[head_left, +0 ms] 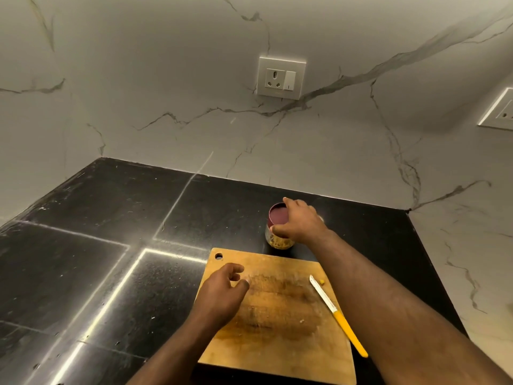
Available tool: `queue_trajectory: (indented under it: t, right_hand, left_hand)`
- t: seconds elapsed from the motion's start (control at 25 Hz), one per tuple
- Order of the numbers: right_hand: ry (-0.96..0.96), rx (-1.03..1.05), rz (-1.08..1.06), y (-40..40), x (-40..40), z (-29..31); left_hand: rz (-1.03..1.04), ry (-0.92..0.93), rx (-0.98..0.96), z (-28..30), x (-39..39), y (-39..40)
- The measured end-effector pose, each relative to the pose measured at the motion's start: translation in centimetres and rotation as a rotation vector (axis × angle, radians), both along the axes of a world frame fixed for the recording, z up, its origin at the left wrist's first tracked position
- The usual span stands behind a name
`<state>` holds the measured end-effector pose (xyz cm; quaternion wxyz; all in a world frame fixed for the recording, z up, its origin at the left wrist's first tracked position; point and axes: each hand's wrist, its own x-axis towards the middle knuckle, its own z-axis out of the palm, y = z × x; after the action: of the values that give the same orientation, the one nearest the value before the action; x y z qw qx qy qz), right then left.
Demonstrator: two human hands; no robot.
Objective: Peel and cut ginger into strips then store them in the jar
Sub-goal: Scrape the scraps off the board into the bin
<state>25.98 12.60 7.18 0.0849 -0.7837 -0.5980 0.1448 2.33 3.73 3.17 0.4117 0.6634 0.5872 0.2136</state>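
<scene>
Right grip point(298, 222) clasps jar lid point(277, 215); left grip point(224, 287) relaxed above board point(277, 315) on black counter point(111, 245).

No legible writing, brand, number or sign appears anywhere in this kitchen view. The wall socket plate point(281, 78) carries only a small dark mark on its switch, too small to read as a character. The jar point(279, 240), its maroon lid point(277, 215), the wooden cutting board point(277, 315) and the yellow-handled knife point(337, 315) show no label or printing.
</scene>
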Motion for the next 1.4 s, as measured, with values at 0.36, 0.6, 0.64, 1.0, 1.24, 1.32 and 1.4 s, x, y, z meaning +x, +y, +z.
queue_trajectory:
  t: [0.36, 0.6, 0.64, 1.0, 1.24, 1.32, 1.4]
  right_hand:
    - [-0.042, -0.149, -0.196, -13.6, 3.2, -1.3]
    - [0.005, -0.271, -0.264, -21.1, 3.5, -4.5]
    - [0.006, -0.232, -0.270, -21.4, 3.4, -4.9]
    - [0.177, -0.015, -0.287, -22.2, 3.2, -6.0]
    - [0.254, 0.075, -0.271, -23.1, 3.7, -6.8]
    - [0.296, 0.121, -0.277, -23.4, 4.1, -7.0]
    - [0.395, 0.184, -0.302, -23.9, 4.6, -7.1]
  left_hand:
    - [-0.087, 0.096, 0.053, -1.1, 1.8, -0.2]
    - [-0.143, 0.151, 0.075, -1.7, 5.9, -1.2]
    - [-0.127, 0.162, 0.085, -1.8, 6.0, -1.3]
    - [0.219, 0.425, 0.040, -2.3, 2.2, -1.2]
    - [0.324, 0.376, -0.010, -2.1, 1.6, -0.4]
    - [0.398, 0.316, -0.029, -1.8, 1.2, -0.1]
    - [0.505, 0.203, -0.071, -1.1, 0.2, 0.0]
